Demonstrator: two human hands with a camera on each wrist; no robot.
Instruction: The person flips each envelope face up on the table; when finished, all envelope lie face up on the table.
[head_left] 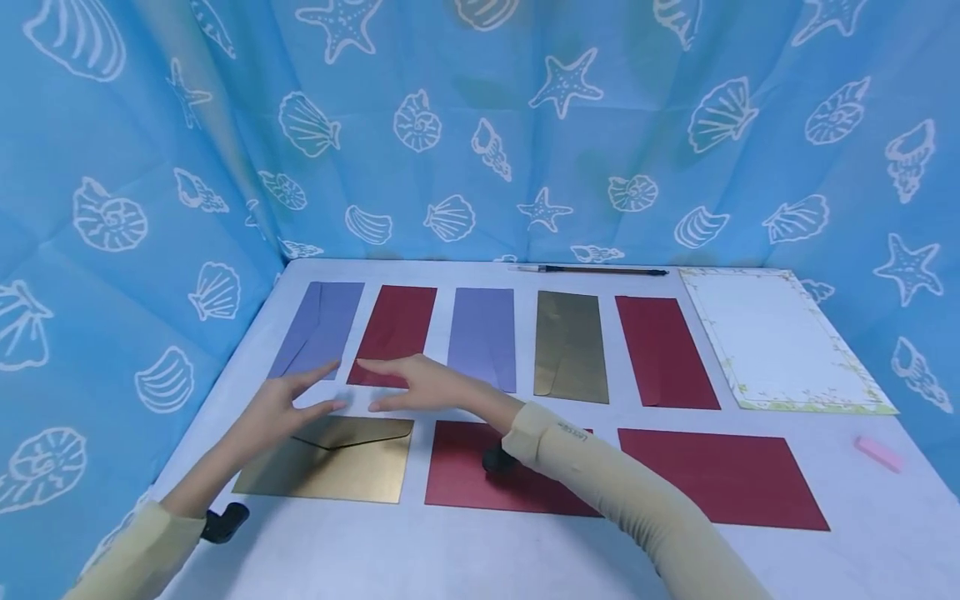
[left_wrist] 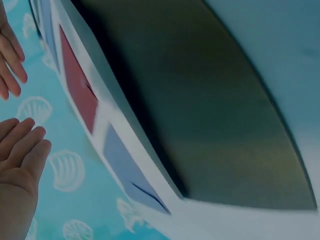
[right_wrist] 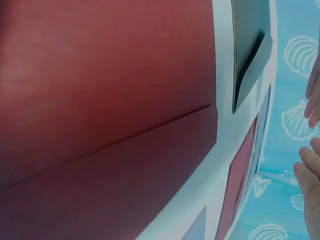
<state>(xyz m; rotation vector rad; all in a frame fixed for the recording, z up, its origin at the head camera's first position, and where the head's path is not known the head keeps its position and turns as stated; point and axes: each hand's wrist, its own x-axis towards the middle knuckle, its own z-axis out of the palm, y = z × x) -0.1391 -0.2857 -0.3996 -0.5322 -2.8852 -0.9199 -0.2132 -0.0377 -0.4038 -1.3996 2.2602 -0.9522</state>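
Observation:
My left hand (head_left: 273, 408) hovers over the left part of the front gold envelope (head_left: 352, 471), its flap edge turned to the far side. Facing it, my right hand (head_left: 427, 383) has thumb and fingers spread apart, pointing left near the bottom of a back-row red envelope (head_left: 397, 325). Neither hand holds anything; a small gap lies between the two sets of fingertips. Under the right forearm lies a front red envelope (head_left: 457, 467), partly covered by the sleeve. In the left wrist view, the gold envelope (left_wrist: 200, 100) fills much of the picture.
Another red envelope (head_left: 727, 475) lies front right. The back row also has two purple envelopes (head_left: 480, 333), a gold one (head_left: 572, 342) and a red one (head_left: 663, 350). A brush (head_left: 600, 270), bordered paper (head_left: 780, 342) and pink eraser (head_left: 879, 453) lie farther out. Blue curtains (head_left: 480, 125) surround the table.

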